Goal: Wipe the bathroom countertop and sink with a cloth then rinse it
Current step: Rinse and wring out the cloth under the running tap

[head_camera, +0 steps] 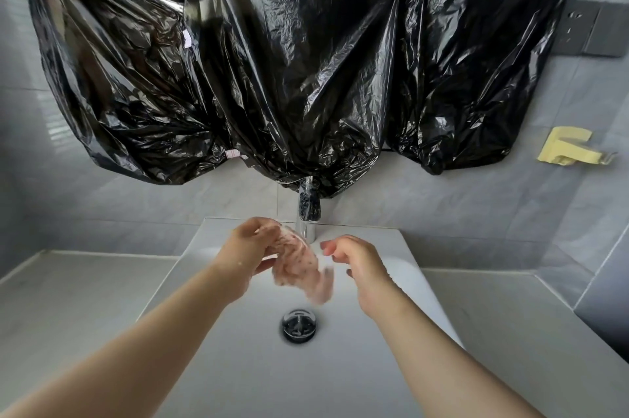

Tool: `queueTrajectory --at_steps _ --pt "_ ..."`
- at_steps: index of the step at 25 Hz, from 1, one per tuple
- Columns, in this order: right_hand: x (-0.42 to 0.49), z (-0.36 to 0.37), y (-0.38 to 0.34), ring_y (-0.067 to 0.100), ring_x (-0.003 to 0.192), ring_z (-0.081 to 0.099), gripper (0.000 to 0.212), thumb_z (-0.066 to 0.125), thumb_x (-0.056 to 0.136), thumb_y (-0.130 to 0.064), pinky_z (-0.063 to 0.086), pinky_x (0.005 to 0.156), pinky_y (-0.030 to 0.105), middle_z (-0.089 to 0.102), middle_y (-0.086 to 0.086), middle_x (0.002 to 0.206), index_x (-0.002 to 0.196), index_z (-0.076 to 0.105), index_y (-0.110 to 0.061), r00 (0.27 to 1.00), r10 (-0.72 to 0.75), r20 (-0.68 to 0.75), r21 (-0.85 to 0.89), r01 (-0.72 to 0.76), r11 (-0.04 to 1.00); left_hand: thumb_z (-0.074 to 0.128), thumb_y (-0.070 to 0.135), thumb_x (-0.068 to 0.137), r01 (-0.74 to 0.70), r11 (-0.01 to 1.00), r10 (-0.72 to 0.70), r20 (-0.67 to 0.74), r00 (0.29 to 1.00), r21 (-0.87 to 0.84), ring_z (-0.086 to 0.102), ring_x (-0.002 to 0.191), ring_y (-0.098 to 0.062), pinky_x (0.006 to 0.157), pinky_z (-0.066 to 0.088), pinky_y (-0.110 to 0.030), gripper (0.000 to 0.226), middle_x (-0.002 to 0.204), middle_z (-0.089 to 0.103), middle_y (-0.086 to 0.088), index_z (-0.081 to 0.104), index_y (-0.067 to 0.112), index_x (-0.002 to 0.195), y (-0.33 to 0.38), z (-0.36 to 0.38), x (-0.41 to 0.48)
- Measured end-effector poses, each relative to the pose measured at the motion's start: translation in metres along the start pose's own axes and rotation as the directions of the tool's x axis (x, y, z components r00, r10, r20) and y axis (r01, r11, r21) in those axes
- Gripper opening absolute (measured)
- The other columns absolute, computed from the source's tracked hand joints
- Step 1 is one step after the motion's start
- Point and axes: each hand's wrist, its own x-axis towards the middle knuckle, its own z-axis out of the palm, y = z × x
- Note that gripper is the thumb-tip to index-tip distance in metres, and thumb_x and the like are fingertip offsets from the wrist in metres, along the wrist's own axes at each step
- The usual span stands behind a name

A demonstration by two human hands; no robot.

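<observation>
Pinched in left hand, pink cloth is held over sink below faucet; right hand is seen beside it, loosely curled, empty. Cloth is judged limp, light, probably wet; bunched edge is best gripped.

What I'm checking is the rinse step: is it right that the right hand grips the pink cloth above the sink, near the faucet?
Not quite. In the head view the left hand grips the pink cloth above the sink, near the faucet; the right hand holds nothing.
</observation>
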Motion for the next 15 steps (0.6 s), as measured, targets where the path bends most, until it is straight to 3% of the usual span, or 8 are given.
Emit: queueTrajectory --at_steps 3,5,6,7,9,11,13,15 --pt "-0.002 0.009 0.001 0.007 0.088 0.056 0.028 0.067 0.083 -0.015 0.040 0.067 0.011 0.057 -0.010 0.102 0.107 0.055 -0.025 0.973 -0.081 0.216 -0.150 0.115 0.982 0.059 0.019 0.090 -0.025 1.000 0.026 0.039 0.999 -0.008 0.059 0.073 -0.020 0.072 0.052 -0.035 0.010 0.081 0.061 -0.008 0.056 0.011 0.085 0.006 0.011 -0.005" --pt "-0.002 0.015 0.000 0.006 0.077 0.060 0.020 0.067 0.085 -0.017 0.043 0.063 0.012 0.063 -0.004 0.092 0.100 0.057 -0.026 0.965 -0.115 0.238 -0.177 0.159 0.971 0.067 0.024 0.083 0.003 1.000 -0.005 0.117 0.993 0.016 0.058 0.068 -0.022 0.069 0.053 -0.035 0.018 0.075 0.060 -0.008 0.055 0.010 0.085 0.010 0.012 -0.007" --pt "-0.001 0.016 -0.001 0.008 0.073 0.060 0.012 0.067 0.085 -0.018 0.044 0.063 0.015 0.064 0.000 0.085 0.091 0.059 -0.025 0.977 -0.122 0.175 -0.174 0.152 0.973 0.072 0.027 0.076 0.015 0.999 -0.020 0.156 0.988 0.034 0.053 0.061 -0.019 0.060 0.051 -0.030 0.025 0.069 0.057 -0.006 0.055 0.010 0.084 0.012 0.009 -0.008" --pt "0.001 0.014 -0.001 0.011 0.071 0.059 0.009 0.067 0.085 -0.019 0.044 0.064 0.020 0.063 0.001 0.081 0.084 0.058 -0.022 0.986 -0.126 0.109 -0.157 0.142 0.977 0.075 0.030 0.066 0.025 0.998 -0.035 0.192 0.981 0.053 0.043 0.054 -0.015 0.048 0.042 -0.022 0.032 0.063 0.051 -0.003 0.056 0.011 0.083 0.014 0.004 -0.007" --pt "0.005 0.008 -0.001 0.017 0.070 0.052 0.019 0.068 0.084 -0.019 0.040 0.064 0.027 0.056 0.001 0.074 0.074 0.052 -0.018 0.994 -0.090 0.055 -0.086 0.095 0.992 0.079 0.033 0.054 0.054 0.993 -0.080 0.269 0.960 0.101 0.028 0.052 -0.011 0.043 0.025 -0.017 0.040 0.059 0.040 0.001 0.061 0.012 0.084 0.017 -0.006 -0.008" --pt "0.005 0.004 0.000 0.020 0.071 0.053 0.023 0.068 0.084 -0.019 0.040 0.064 0.030 0.057 0.003 0.074 0.073 0.049 -0.016 0.994 -0.010 0.110 0.050 0.004 0.999 0.087 0.040 0.051 0.081 0.988 -0.122 0.342 0.932 0.133 0.041 0.059 -0.009 0.053 0.038 -0.017 0.052 0.067 0.049 0.001 0.066 0.014 0.090 0.013 -0.012 -0.007" --pt "0.001 0.004 -0.002 0.020 0.075 0.062 0.017 0.068 0.085 -0.024 0.046 0.066 0.030 0.066 0.006 0.082 0.081 0.056 -0.013 0.989 0.045 0.142 0.116 -0.062 0.991 0.084 0.054 0.044 0.159 0.971 -0.224 0.447 0.866 0.178 0.059 0.089 -0.012 0.080 0.046 -0.029 0.069 0.093 0.067 0.002 0.066 0.017 0.100 0.002 -0.013 -0.009" --pt "0.001 0.005 -0.005 0.017 0.076 0.062 0.020 0.067 0.085 -0.032 0.048 0.066 0.028 0.068 0.005 0.086 0.086 0.058 -0.014 0.995 0.043 0.087 0.062 -0.049 0.997 0.078 0.049 0.058 0.217 0.933 -0.337 0.490 0.803 0.286 0.062 0.097 -0.015 0.093 0.043 -0.036 0.055 0.102 0.070 0.001 0.065 0.016 0.100 -0.011 -0.008 -0.013"
